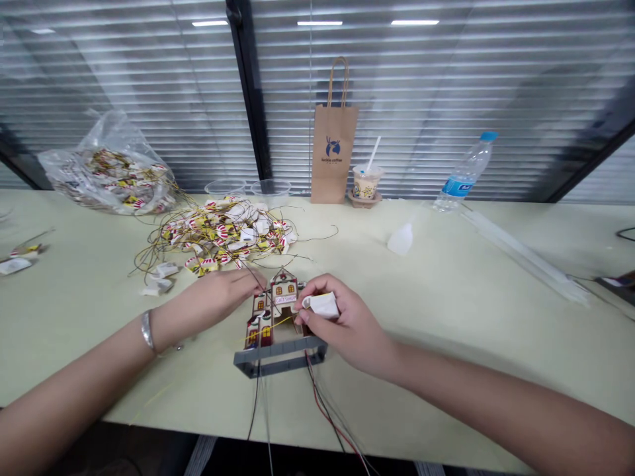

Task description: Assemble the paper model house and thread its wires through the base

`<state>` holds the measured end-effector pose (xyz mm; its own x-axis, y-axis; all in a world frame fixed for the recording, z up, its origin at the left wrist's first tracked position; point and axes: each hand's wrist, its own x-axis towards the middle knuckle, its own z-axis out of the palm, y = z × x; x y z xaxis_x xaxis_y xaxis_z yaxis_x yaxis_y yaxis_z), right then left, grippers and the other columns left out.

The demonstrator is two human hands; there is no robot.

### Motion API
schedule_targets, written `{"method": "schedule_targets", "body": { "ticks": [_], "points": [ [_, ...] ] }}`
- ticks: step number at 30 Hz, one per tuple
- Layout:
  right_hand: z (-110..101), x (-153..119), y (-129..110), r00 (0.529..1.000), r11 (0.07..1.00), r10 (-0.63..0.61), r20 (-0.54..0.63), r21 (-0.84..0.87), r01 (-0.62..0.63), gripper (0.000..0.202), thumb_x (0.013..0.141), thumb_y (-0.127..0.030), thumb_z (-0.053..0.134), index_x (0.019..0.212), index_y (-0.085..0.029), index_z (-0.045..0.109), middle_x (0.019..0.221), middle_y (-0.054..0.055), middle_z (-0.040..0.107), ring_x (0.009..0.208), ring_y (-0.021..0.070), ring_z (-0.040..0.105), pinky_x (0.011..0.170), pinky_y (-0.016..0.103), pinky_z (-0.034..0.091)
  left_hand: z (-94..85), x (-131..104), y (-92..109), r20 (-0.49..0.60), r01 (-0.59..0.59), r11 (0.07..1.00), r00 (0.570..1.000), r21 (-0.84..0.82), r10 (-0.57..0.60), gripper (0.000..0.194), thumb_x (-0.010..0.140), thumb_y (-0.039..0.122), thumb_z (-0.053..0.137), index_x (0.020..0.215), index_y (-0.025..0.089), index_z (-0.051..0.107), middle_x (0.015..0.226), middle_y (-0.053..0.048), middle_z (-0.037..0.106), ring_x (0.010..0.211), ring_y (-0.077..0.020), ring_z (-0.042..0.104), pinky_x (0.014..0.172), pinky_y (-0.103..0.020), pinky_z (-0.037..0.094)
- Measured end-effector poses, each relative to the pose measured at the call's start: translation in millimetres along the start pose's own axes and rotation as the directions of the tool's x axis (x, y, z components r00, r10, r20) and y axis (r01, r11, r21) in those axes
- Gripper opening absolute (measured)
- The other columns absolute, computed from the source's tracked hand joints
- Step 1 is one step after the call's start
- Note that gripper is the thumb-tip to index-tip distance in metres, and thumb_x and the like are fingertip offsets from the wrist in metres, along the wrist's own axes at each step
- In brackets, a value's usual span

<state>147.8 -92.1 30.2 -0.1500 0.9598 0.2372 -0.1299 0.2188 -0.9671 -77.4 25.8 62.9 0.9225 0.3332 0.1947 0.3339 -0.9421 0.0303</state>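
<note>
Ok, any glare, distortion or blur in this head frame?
Head view: ceiling lights reflect as glare on the glass wall; wide-angle distortion bows the pale green table edge; both forearms stretch at the corners; the small painted wooden gift-shop house stays sharp; shadows are soft.

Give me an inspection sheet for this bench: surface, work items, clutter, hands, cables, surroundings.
Surface: pale green table.
Work items: small gift shop model on a grey stand; white piece.
Clutter: pile of wired parts, plastic bag, paper bag, drink cup, water bottle.
Hands: left hand touches the model; right hand pinches the white piece.
Cables: red and black wires hang off the table edge.
Surroundings: window blinds.
</note>
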Motion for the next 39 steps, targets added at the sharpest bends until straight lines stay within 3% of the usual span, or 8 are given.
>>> {"method": "schedule_targets", "body": {
  "ticks": [4,12,20,29,35,39],
  "points": [
    [0,0,1,1.000,0.997,-0.028,-0.010,-0.068,0.028,0.015,0.083,-0.021,0.058,0.095,-0.021,0.051,0.088,0.002,0.059,0.069,0.0136,0.057,0.058,0.026,0.042,2.9,-1,2,-0.017,0.047,0.998,0.999,-0.048,-0.048,0.024,0.098,0.020,0.036,0.098,0.017,0.060,0.094,-0.007,0.070,0.083,-0.0186,0.067,0.074,-0.031,0.054],
    [3,-1,0,0.997,0.985,-0.067,-0.028,-0.159,0.061,0.012,0.083,-0.022,0.056,0.094,-0.020,0.052,0.084,0.002,0.061,0.072,0.0158,0.058,0.063,0.029,0.046,3.9,-6,15,-0.121,0.121,0.986,0.984,-0.110,-0.135,0.022,0.098,0.021,0.039,0.095,0.016,0.060,0.088,-0.005,0.069,0.077,-0.0166,0.068,0.069,-0.027,0.054],
    [2,-2,-2,0.999,0.989,-0.045,-0.006,-0.141,0.044,0.012,0.083,-0.021,0.056,0.095,-0.020,0.051,0.083,0.003,0.062,0.070,0.0157,0.058,0.061,0.028,0.044,14.4,-16,15,-0.206,0.029,0.999,0.978,0.016,-0.025,0.025,0.094,0.009,0.040,0.110,0.015,0.058,0.107,-0.008,0.070,0.096,-0.0175,0.069,0.084,-0.029,0.058],
    [3,-1,-2,0.998,0.992,-0.056,-0.002,-0.114,0.056,0.012,0.083,-0.021,0.056,0.094,-0.021,0.051,0.081,0.002,0.061,0.071,0.0151,0.058,0.063,0.028,0.045,16.9,-14,18,-0.249,0.022,1.000,0.968,0.001,-0.021,0.028,0.091,0.003,0.043,0.108,0.015,0.061,0.109,-0.009,0.070,0.099,-0.0183,0.068,0.088,-0.030,0.058],
    [3,-1,-1,0.999,0.994,-0.041,0.007,-0.098,0.041,0.011,0.085,-0.021,0.055,0.095,-0.021,0.051,0.082,0.002,0.062,0.072,0.0145,0.059,0.065,0.027,0.046,15.8,-15,16,-0.278,0.001,1.000,0.961,-0.002,-0.002,0.022,0.093,0.008,0.043,0.104,0.016,0.061,0.104,-0.008,0.071,0.096,-0.0181,0.069,0.084,-0.031,0.059],
    [3,-1,0,0.999,0.993,-0.032,0.005,-0.114,0.032,0.013,0.084,-0.023,0.056,0.096,-0.021,0.051,0.084,0.002,0.063,0.074,0.0148,0.060,0.065,0.027,0.047,11.7,-16,18,-0.262,0.055,0.996,0.962,-0.076,-0.073,0.020,0.097,0.018,0.042,0.099,0.017,0.062,0.099,-0.006,0.072,0.095,-0.0166,0.069,0.086,-0.029,0.058]
  ]
}}
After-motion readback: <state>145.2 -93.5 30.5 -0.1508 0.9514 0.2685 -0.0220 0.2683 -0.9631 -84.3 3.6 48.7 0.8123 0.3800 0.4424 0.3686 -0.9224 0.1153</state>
